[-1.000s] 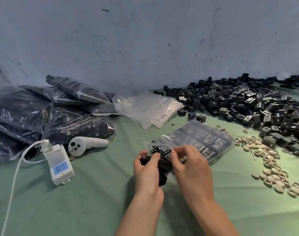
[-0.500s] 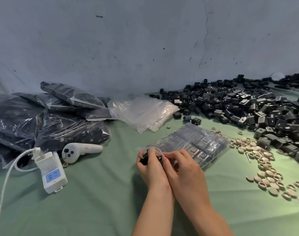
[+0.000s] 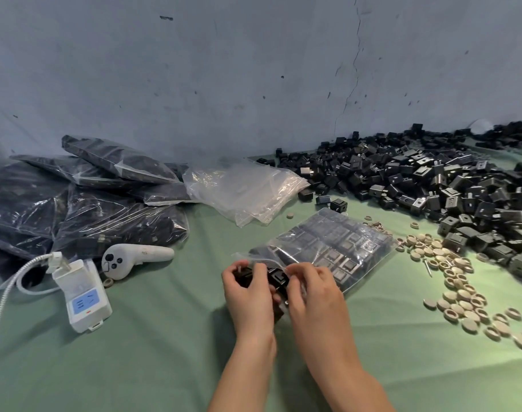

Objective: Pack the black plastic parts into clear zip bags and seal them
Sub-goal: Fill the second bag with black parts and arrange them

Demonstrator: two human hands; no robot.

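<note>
1. Gripping a cluster of black plastic parts, the left hand has its fingers curled round them at the mouth of a clear zip bag.
2. The right hand sits close against the left, its thumb and fingertips pinching the bag's open edge over the same parts.
3. The zip bag lies flat on the green cloth and stretches away from the hands, back and to the right. Rows of black parts fill its far portion, and its mouth is unsealed.
4. A big loose pile of black parts spreads along the far right, up against the wall.
5. Beige round caps are scattered between that pile and the zip bag.
6. A stack of empty clear bags lies behind the zip bag, well apart from the hands.
7. Filled bags are heaped at the far left. Just in front of them lie a white controller and a white socket block with a cable.
</note>
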